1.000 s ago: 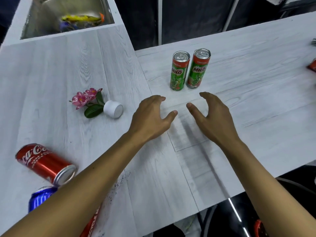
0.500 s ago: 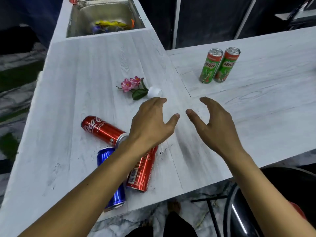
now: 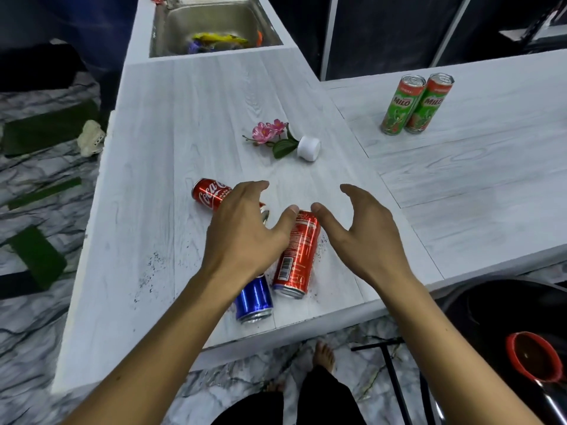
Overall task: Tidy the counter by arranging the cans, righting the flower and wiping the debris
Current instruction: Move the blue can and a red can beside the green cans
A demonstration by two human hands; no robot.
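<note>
On the tabletop, left hand spread empty over tipped Coke can and blue can; second red can lies between hands; right hand spread empty. Toppled flower farther; Milo cans upright far right.

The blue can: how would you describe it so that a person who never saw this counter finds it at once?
Start at the near edge of the white wood-grain counter, where three cans lie on their sides under the left hand. The blue can lies nearest that edge, beside a red can. It is the only blue one.
</note>
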